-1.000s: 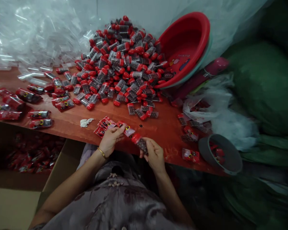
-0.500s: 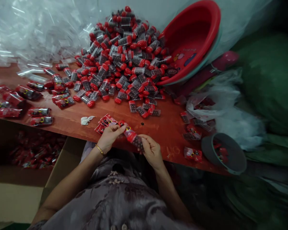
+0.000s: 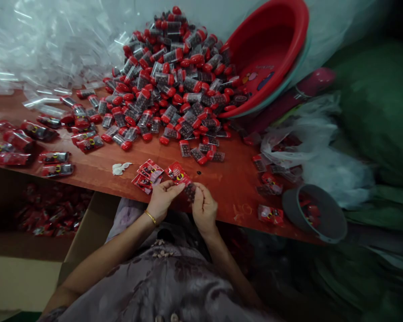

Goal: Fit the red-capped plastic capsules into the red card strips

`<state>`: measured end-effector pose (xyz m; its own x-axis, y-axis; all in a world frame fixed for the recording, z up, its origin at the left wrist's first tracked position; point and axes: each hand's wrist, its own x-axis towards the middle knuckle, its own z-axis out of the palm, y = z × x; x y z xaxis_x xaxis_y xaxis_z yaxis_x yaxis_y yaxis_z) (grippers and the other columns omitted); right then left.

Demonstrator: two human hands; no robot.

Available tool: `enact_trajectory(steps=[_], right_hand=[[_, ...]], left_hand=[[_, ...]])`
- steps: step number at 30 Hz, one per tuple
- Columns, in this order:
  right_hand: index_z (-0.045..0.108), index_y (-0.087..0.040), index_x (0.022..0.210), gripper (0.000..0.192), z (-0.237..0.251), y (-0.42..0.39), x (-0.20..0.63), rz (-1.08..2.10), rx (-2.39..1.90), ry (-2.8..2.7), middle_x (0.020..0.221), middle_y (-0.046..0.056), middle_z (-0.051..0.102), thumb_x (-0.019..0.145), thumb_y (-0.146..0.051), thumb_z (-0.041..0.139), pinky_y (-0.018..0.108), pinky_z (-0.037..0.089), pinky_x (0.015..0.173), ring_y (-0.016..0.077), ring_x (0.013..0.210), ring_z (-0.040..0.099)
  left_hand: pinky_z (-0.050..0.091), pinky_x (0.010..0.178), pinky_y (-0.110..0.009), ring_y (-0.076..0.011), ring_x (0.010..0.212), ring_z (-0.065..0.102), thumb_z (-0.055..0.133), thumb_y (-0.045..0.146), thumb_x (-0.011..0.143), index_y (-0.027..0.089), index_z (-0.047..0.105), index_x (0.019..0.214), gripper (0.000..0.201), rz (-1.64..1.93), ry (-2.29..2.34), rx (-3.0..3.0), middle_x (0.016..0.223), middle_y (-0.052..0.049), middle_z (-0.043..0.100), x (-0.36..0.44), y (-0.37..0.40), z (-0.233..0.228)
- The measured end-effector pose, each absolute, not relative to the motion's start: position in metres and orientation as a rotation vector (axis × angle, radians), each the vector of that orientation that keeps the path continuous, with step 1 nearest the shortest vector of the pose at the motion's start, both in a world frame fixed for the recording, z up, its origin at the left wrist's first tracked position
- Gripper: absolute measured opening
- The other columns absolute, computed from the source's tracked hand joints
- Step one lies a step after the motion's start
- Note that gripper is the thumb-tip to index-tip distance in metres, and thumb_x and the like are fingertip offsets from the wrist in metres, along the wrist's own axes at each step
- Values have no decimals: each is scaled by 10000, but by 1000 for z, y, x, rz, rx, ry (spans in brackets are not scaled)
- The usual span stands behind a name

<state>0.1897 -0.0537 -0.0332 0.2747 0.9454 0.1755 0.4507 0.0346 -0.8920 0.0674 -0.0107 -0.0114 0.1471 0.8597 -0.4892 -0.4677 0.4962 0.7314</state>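
1. Bead-filled tube: held between both hands over the near edge of the tabletop. One end meets a printed red sleeve; can't tell how deep it sits, fingers cover the join.
2. Left hand: grip pinching the sleeve's lower part, thumb toward the tube. Sleeve's far end points to 11 o'clock, unpinched. Likely steadies the film right at the join.
3. Right hand: grip pinching the tube's other end, thumb and fingertips. Probably kept rearward so it stays clear of the film.
4. Clocks below from hands. Flat sleeves: fanned at 10 o'clock, just beside left hand. Edges staggered, so easy to pick singly, I'd say.
5. Pile of red-capped tubes: 12 o'clock, likely within reach of either hand.
6. Red basin: 1 o'clock, tipped, mouth toward the pile; looks set to spill onto it.
7. Sleeved tubes: 9–10 o'clock, above the carton, short drop.
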Motion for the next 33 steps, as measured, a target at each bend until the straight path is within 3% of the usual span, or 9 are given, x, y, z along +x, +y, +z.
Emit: enact_trajectory(steps=[6, 12, 18, 22, 24, 27, 30, 31, 33], right_hand=[[568, -200, 1014, 238, -31, -51, 178, 675, -1473, -1440, 942, 69, 674, 922, -310, 377, 289, 511, 758, 166, 831, 645], [466, -219, 1019, 230, -32, -54, 168, 1029, -1363, -1155, 673, -29, 586, 930, -407, 367, 234, 457, 513, 104, 503, 542], [498, -204, 929, 227, -29, -49, 172, 1151, -1303, -1172, 556, -54, 568, 881, -425, 477, 230, 451, 526, 97, 471, 535], [498, -210, 834, 254, -31, -36, 162, 1159, -1326, -1155, 591, -41, 602, 826, -461, 537, 215, 434, 453, 88, 428, 517], [484, -213, 742, 288, -34, -28, 155, 1150, -1325, -1179, 544, -55, 565, 809, -485, 551, 207, 414, 428, 84, 407, 487], [487, -210, 626, 346, -39, -12, 152, 939, -1403, -1374, 492, -57, 505, 792, -500, 574, 216, 411, 474, 93, 443, 471], [601, -194, 748, 290, -40, 16, 165, 518, -1525, -1702, 675, 22, 625, 794, -480, 581, 284, 463, 687, 160, 676, 574], [627, -179, 865, 299, -40, 28, 172, 358, -1576, -1782, 826, 72, 664, 805, -466, 569, 329, 452, 792, 201, 821, 588], [587, -129, 1106, 413, -43, 49, 190, 83, -1751, -1819, 1169, 169, 601, 829, -431, 532, 426, 373, 941, 281, 1081, 512]], left_hand=[[444, 611, -229, -98, 590, 554, 808, 411, 556, 133, 668, 724, 353, 1045, 945, 482, 646, 8, 637, 69, -13, -16], [426, 503, -241, -117, 516, 545, 827, 414, 504, 126, 677, 730, 395, 925, 901, 449, 596, -11, 627, 63, -6, -6], [385, 427, -214, -99, 494, 518, 830, 459, 485, 137, 661, 770, 462, 997, 889, 393, 653, -16, 640, 60, -5, -2], [302, 371, -195, -61, 392, 416, 789, 499, 554, 128, 656, 756, 443, 942, 850, 444, 498, 46, 510, 59, -10, -10], [345, 410, -196, -67, 410, 443, 773, 521, 572, 128, 660, 748, 445, 923, 852, 410, 473, 50, 490, 55, -11, -12], [468, 589, -243, -135, 595, 604, 765, 512, 598, 145, 671, 777, 419, 877, 851, 318, 600, -15, 628, 44, -7, -14], [500, 741, -304, -193, 785, 668, 743, 462, 661, 172, 671, 808, 333, 876, 873, 226, 786, -65, 708, 18, 5, -12], [504, 759, -313, -196, 806, 672, 720, 446, 697, 181, 667, 803, 291, 923, 896, 192, 808, -65, 713, 5, 11, -10], [510, 777, -302, -176, 825, 675, 634, 420, 789, 196, 653, 788, 225, 1117, 962, 119, 803, -44, 713, -27, 25, -5]])
